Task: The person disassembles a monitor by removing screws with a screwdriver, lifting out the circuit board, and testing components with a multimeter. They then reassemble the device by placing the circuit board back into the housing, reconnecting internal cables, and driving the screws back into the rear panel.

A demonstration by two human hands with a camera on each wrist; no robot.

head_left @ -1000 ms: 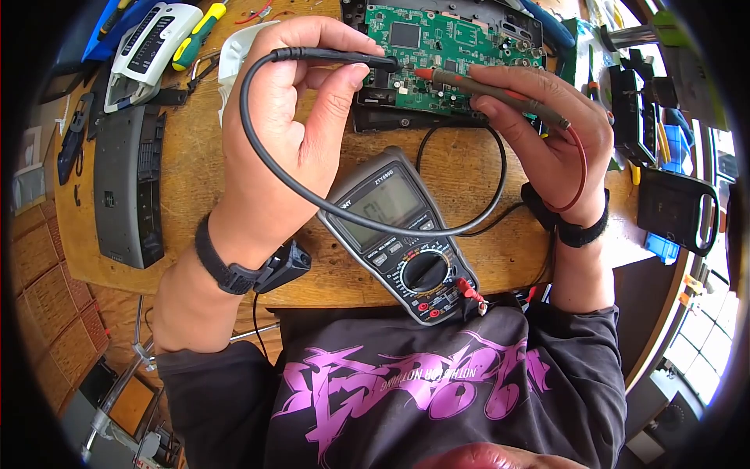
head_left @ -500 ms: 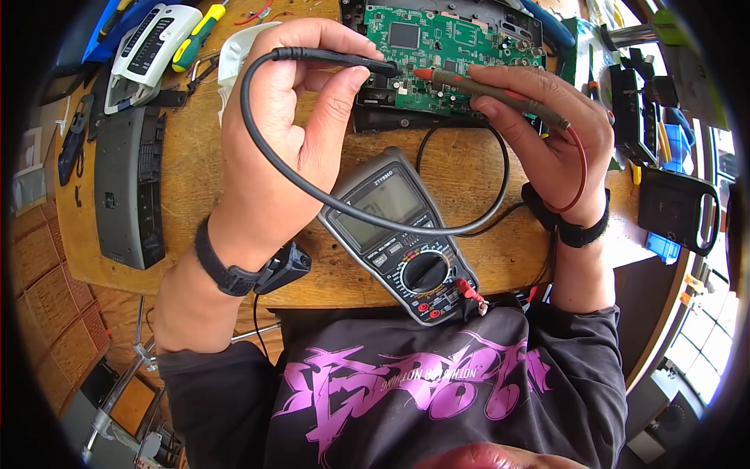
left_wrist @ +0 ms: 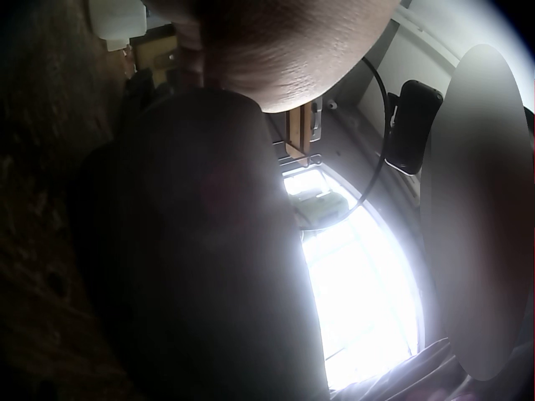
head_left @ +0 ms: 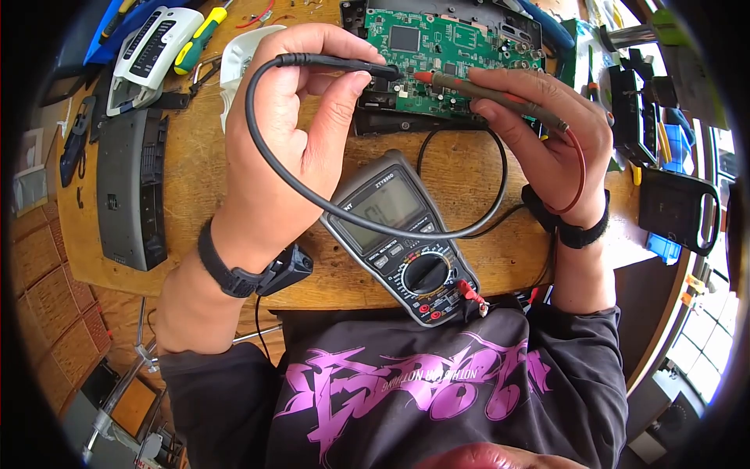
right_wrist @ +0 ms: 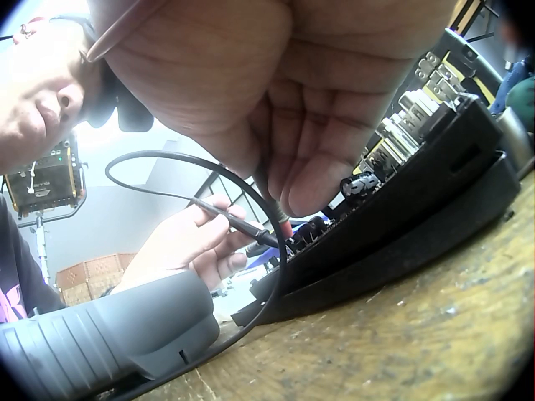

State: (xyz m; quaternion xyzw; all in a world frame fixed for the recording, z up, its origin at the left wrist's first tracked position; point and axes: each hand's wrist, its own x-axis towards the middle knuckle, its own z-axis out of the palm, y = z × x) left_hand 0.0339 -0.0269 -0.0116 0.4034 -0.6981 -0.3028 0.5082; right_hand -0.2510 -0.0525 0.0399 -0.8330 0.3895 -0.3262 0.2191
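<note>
In the head view, my left hand (head_left: 285, 156) pinches a black multimeter probe (head_left: 344, 62) between thumb and fingers. My right hand (head_left: 558, 133) grips the red-tipped probe (head_left: 461, 84). Both probes point toward each other, tips close together over the green circuit board (head_left: 437, 35), which sits in a black housing. Below the hands lies a grey digital multimeter (head_left: 426, 270) with its dial and screen facing up; the black lead (head_left: 367, 224) loops across it. From the right wrist, both probe tips meet the board's edge area. My left wrist view is mostly dark, with the probe hidden.
A dark grey plastic cover (head_left: 131, 191) lies on the wooden table at the left. Behind it are a white cable tester (head_left: 152, 59) and a yellow-green screwdriver (head_left: 201, 39). A black case (head_left: 678, 209) with a handle stands at the right.
The black probe's tip has shifted slightly right and toward me, nearer the red probe's tip. My right hand stays almost still.
</note>
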